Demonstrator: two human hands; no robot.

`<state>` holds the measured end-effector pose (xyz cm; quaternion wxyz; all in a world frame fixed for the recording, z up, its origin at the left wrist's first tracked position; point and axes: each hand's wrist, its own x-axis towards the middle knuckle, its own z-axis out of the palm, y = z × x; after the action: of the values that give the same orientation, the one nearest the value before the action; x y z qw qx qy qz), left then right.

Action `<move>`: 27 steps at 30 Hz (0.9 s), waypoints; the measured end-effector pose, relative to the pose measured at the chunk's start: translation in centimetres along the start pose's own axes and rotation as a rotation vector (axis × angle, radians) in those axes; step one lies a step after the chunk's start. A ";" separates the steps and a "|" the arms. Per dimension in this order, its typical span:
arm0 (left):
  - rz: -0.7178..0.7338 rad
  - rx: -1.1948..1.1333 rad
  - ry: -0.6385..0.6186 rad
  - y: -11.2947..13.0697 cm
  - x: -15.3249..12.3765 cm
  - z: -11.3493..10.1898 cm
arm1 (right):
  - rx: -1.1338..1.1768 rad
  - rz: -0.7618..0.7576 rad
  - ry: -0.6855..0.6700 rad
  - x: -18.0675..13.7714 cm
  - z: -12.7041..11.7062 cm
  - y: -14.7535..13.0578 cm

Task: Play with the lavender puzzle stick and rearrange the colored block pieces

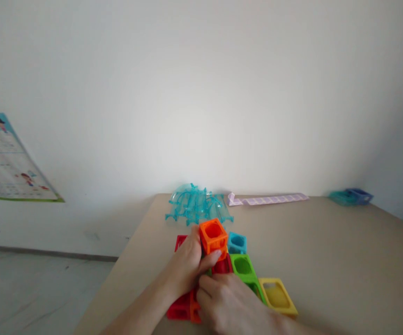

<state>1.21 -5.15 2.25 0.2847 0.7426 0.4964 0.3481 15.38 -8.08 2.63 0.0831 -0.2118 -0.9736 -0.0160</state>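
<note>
My left hand [187,263] is closed around an orange cube block [215,244] with round openings, its thumb along the near side. Just below it, my right hand [218,300] has its fingers curled in among the blocks; what they grip is hidden. A dark red block [224,265] shows between the two hands. Green blocks [242,266] and a yellow block [278,295] lie to the right, a light blue block [238,242] behind them. Red blocks [178,311] show under my left wrist, and part of another orange block [194,311] beside my right hand.
Clear teal track pieces [196,204] are heaped at the table's back edge against the wall. A pale purple patterned strip [271,200] lies right of them. Teal and dark blue pieces [351,197] sit in the far right corner. A poster [13,163] hangs on the left wall.
</note>
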 end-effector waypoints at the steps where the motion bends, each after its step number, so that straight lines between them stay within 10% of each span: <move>1: -0.001 0.008 0.005 -0.1 0.0 0.0 | 0.043 0.017 -0.002 0.0 -0.4 0.1; 27: 0.081 -0.556 0.148 -0.5 0.1 -0.7 | 1.179 0.532 0.565 -2.0 -9.2 7.5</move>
<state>0.37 -4.81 2.28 0.4262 0.6279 0.3715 0.5349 21.70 -2.65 11.34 0.4348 -0.3498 -0.6763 0.4808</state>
